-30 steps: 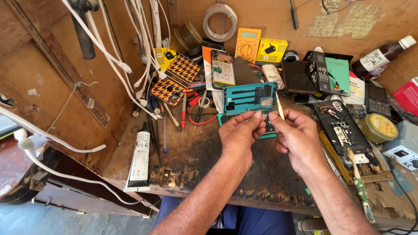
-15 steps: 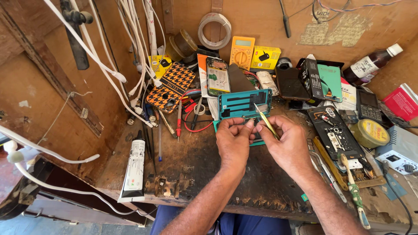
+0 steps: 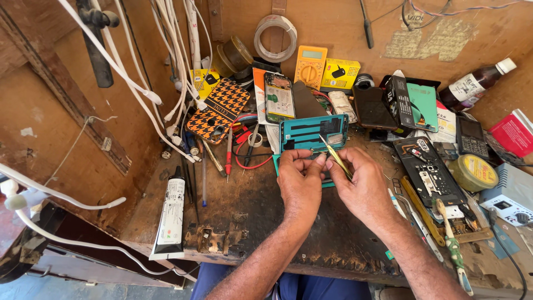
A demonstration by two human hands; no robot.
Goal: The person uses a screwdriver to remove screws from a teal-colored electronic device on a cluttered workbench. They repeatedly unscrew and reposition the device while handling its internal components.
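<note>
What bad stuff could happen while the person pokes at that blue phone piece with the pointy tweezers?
The tweezers in the right hand have sharp tips close to the left hand, so a slip might prick a finger. The teal phone frame lies half on the worn wooden bench with clutter all round, so a tiny part could drop and get lost. The red wire beside it could snag.

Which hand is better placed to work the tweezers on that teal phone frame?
Right. The right hand already grips the tweezers, tips angled toward the teal frame. The left hand pinches the frame's lower edge, likely steadying it.
</note>
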